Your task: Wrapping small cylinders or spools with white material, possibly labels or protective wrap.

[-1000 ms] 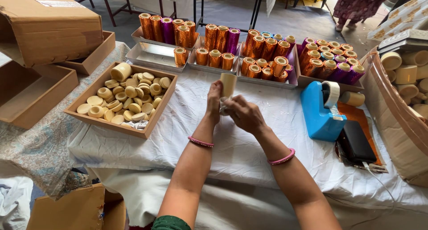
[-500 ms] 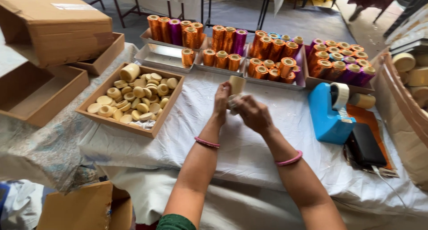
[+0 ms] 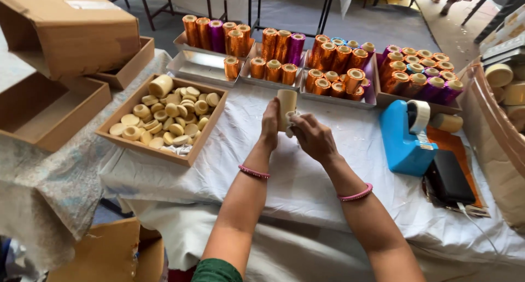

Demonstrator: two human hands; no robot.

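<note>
hands: left (image 3: 270, 122) | right (image 3: 311, 137) | both raised, gripping upright tube (image 3: 286, 102)

A small packing workshop, set up on a cloth-covered table.

Metal trays (image 3: 203, 68) of foil-wrapped rolls (image 3: 281, 45), a wooden tray of plain beige discs (image 3: 164, 118), open cardboard boxes (image 3: 65, 33) and a blue tape dispenser (image 3: 406, 133) crowd the white cloth (image 3: 328, 194).

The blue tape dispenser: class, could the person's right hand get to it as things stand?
Probably yes. The blue tape dispenser stands on the white cloth beside the right hand with bare cloth between, but that hand and the left hand are busy on a beige tube.
</note>
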